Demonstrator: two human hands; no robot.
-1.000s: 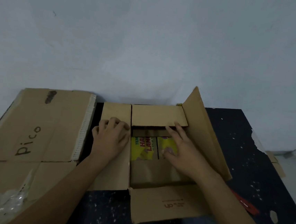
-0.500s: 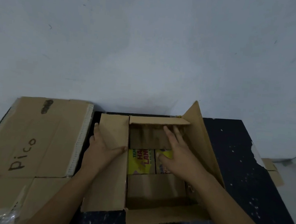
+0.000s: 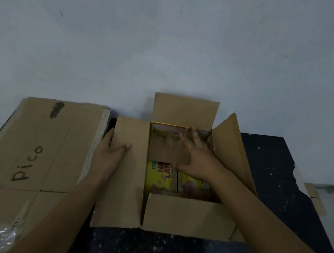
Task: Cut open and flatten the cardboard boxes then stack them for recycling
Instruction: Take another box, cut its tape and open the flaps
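Head view: at frame centre the open cardboard box [image 3: 174, 214] sits on the dark table [image 3: 279, 178], left hand [image 3: 108, 155] gripping its left flap [image 3: 126, 171] outward while the spread right hand [image 3: 197, 160] presses inside, apparently to widen it beside flattened cardboard [image 3: 38, 144] at left.

We count two hands: left [image 3: 108, 153] at 9 o'clock of the open box [image 3: 190, 218], right [image 3: 197, 160] inside it. Boxes: one open, one flattened sheet [image 3: 38, 144] at 9 o'clock. Open box flaps: four. Yellow packs [image 3: 161, 178] visible inside: at least three.
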